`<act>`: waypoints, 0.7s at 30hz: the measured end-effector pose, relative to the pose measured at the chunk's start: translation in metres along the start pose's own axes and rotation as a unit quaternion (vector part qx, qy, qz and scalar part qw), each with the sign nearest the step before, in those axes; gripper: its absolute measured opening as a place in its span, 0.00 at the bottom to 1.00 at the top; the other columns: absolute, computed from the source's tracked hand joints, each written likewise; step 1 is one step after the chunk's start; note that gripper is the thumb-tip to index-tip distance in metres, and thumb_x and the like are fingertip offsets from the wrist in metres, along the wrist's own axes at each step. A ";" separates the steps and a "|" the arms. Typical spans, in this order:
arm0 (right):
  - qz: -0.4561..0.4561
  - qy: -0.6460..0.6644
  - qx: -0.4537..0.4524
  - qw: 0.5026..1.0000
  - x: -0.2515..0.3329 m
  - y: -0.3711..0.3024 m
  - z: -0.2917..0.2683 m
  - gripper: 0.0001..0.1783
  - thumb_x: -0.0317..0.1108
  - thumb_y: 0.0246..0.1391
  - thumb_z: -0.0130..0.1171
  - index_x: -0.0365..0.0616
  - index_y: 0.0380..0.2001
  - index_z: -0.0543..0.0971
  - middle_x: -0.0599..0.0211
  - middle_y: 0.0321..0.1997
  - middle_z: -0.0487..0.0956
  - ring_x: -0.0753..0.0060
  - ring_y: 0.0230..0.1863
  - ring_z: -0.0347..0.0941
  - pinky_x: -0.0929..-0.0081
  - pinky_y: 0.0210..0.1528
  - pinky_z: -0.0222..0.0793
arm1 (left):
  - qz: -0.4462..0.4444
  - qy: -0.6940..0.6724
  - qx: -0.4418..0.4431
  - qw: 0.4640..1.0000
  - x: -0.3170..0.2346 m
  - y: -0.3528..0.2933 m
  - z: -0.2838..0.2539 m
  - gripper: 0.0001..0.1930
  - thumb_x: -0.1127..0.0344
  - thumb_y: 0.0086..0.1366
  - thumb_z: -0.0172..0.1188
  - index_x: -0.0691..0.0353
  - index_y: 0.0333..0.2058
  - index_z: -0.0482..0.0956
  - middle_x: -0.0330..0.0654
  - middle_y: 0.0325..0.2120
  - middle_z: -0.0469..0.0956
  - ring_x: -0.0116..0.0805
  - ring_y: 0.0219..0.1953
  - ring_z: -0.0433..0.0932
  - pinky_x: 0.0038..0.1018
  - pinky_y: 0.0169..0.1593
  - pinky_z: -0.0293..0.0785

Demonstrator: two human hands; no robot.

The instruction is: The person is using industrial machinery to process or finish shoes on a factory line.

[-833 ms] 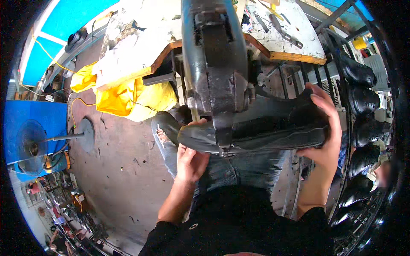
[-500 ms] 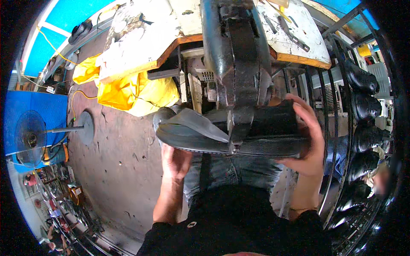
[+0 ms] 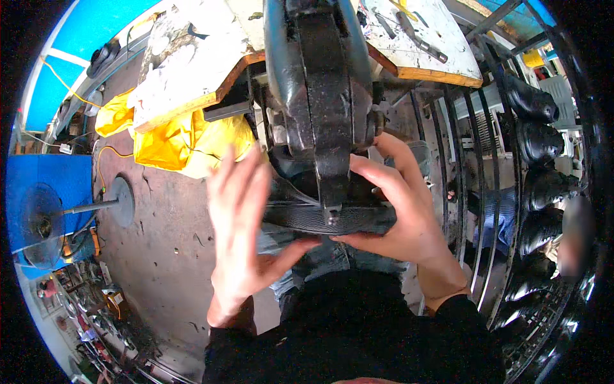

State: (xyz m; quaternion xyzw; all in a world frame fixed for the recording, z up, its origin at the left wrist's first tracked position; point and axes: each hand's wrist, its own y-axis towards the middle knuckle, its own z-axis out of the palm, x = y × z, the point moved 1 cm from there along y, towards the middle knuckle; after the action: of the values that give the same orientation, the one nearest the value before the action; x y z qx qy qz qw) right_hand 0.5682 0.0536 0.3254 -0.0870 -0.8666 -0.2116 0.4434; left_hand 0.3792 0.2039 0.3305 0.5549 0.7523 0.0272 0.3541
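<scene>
At left, a standing fan (image 3: 121,201) rises beside a blue panel (image 3: 69,176), and crumpled yellow sheeting (image 3: 163,148) bunches beneath the left corner of a stained white worktable (image 3: 182,77). The worker's left hand (image 3: 240,224), blurred, is open, fingers spread before the left end of a black shoe (image 3: 295,218) and hiding it; from here I cannot tell whether they touch. The shoe sits crosswise under the nose of a heavy dark machine (image 3: 320,83), whose arm blocks the view of its middle. The right hand (image 3: 412,214) grips the shoe's right part, fingers on the far side, thumb at the near edge. Farther off, a metal tool (image 3: 421,40) lies on the worktable's right wing. At right stand black rack bars (image 3: 474,128), with dark shoes (image 3: 540,142) lined up beyond.
</scene>
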 end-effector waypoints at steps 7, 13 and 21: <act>0.022 -0.045 0.050 0.997 0.017 0.007 -0.007 0.48 0.37 0.33 0.82 0.48 0.62 0.72 0.50 0.68 0.59 0.51 0.60 0.72 0.63 0.56 0.75 | -0.115 -0.238 0.102 0.959 0.009 0.015 0.026 0.39 0.75 0.38 0.77 0.64 0.55 0.74 0.53 0.52 0.75 0.57 0.55 0.74 0.42 0.58 0.72; 0.025 0.096 -0.033 0.994 -0.029 -0.022 -0.001 0.58 0.42 0.34 0.82 0.48 0.69 0.62 0.54 0.69 0.60 0.56 0.68 0.62 0.57 0.65 0.63 | -0.225 -0.506 0.032 0.832 0.015 -0.005 0.057 0.44 0.78 0.37 0.83 0.66 0.56 0.71 0.41 0.48 0.79 0.32 0.49 0.80 0.31 0.53 0.77; 0.200 0.327 0.019 0.924 -0.126 -0.091 0.057 0.59 0.29 0.40 0.78 0.45 0.73 0.55 0.60 0.71 0.63 0.58 0.72 0.59 0.58 0.72 0.56 | -0.225 -0.495 -0.057 0.837 0.026 -0.035 0.091 0.48 0.77 0.30 0.86 0.66 0.54 0.69 0.42 0.44 0.82 0.34 0.44 0.82 0.32 0.47 0.82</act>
State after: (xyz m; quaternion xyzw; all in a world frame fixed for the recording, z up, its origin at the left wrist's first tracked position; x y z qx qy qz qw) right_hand 0.5695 0.0020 0.1682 -0.1760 -0.6422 -0.1190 0.7365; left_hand 0.3982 0.1808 0.2337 0.2887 0.5777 -0.2886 0.7068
